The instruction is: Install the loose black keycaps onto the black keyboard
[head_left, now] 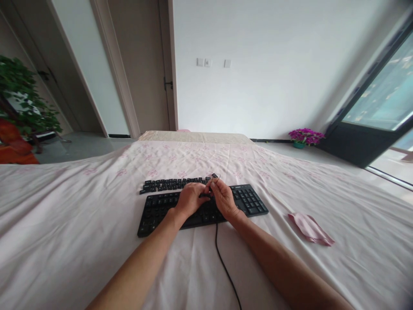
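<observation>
A black keyboard [161, 209] lies on the pale pink cloth covering the table [80, 224]. My left hand [190, 199] rests on the keyboard's upper middle with its fingers curled down on the keys. My right hand [224, 197] is beside it, fingers pinched on a small wire tool [215, 176] that holds a dark keycap at its tip. Rows of loose black keycaps [171, 184] lie on the cloth just behind the keyboard.
The keyboard's black cable [226, 269] runs toward me over the cloth. A crumpled pink cloth [309, 228] lies to the right. A potted purple flower [305, 137] stands on the floor by the window; a green plant [22, 97] stands at far left.
</observation>
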`<state>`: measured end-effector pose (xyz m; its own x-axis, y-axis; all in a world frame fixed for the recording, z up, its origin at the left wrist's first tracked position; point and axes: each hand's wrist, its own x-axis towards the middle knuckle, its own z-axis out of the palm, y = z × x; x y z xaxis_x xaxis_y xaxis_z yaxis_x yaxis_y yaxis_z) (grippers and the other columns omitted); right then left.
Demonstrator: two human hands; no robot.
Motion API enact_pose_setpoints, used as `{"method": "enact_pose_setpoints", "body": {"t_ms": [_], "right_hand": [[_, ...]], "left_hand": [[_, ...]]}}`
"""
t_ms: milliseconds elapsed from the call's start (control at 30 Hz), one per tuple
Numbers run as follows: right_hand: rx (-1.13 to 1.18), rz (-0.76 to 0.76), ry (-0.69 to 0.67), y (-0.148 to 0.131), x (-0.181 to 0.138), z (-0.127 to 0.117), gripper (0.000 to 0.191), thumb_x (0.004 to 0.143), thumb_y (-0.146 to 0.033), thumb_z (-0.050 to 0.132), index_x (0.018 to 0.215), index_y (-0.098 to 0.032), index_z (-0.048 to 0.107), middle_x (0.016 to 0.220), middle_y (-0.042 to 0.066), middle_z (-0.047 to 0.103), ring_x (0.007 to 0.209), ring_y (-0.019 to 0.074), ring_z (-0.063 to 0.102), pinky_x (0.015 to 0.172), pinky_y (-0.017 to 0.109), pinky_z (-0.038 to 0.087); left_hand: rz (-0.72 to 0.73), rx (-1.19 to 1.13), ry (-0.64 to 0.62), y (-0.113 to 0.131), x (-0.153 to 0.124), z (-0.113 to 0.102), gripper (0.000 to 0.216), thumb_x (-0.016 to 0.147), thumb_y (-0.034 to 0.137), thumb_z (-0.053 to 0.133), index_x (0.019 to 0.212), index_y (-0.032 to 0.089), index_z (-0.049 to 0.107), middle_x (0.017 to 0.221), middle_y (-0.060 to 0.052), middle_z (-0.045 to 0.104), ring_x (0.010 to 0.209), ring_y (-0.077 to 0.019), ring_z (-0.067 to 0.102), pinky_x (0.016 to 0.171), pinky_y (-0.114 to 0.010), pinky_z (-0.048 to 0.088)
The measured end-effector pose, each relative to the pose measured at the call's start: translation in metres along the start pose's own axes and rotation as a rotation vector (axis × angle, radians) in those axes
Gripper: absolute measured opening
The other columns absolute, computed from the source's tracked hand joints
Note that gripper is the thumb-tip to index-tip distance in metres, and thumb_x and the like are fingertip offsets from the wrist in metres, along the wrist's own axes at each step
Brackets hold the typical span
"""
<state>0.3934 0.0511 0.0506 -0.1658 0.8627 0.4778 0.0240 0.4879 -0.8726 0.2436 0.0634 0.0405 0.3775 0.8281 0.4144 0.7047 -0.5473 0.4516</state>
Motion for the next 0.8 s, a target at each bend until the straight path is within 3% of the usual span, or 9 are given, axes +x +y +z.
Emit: {"method": "enact_pose_setpoints", "body": {"t_ms": [367, 533, 800], "right_hand": [[-0.116, -0.097, 0.007, -0.002, -0.007, -0.002, 0.028, 0.094, -0.042, 0.043, 0.079, -0.022, 0.058, 0.075, 0.002, 0.058, 0.070, 0.0156, 0.051, 0.072, 0.031, 0.043], [-0.096, -0.104, 0.032, -0.002, -0.007, -0.002, 0.028, 0.093, -0.043, 0.044, 0.079, -0.023, 0.057, 0.075, 0.002, 0.057, 0.071, 0.0163, 0.051, 0.074, 0.033, 0.044], [-0.065, -0.086, 0.024, -0.014, -0.009, -0.001, 0.029, 0.094, -0.042, 0.044, 0.079, -0.022, 0.058, 0.076, 0.002, 0.058, 0.072, 0.0161, 0.051, 0.073, 0.031, 0.043]], "left_hand": [[0.070, 0.063, 0.019, 0.003, -0.008, 0.003, 0.021, 0.089, 0.036, 0.051, 0.081, 0.020, 0.061, 0.082, -0.004, 0.064, 0.084, -0.0192, 0.056, 0.078, -0.031, 0.041], [0.038, 0.067, -0.026, 0.002, -0.008, 0.004, 0.022, 0.089, 0.040, 0.052, 0.085, 0.022, 0.064, 0.082, -0.003, 0.066, 0.083, -0.0188, 0.058, 0.077, -0.030, 0.041], [0.018, 0.087, 0.001, 0.007, -0.008, -0.001, 0.018, 0.086, 0.038, 0.057, 0.085, 0.021, 0.063, 0.082, -0.003, 0.065, 0.082, -0.0195, 0.059, 0.076, -0.031, 0.043]]}}
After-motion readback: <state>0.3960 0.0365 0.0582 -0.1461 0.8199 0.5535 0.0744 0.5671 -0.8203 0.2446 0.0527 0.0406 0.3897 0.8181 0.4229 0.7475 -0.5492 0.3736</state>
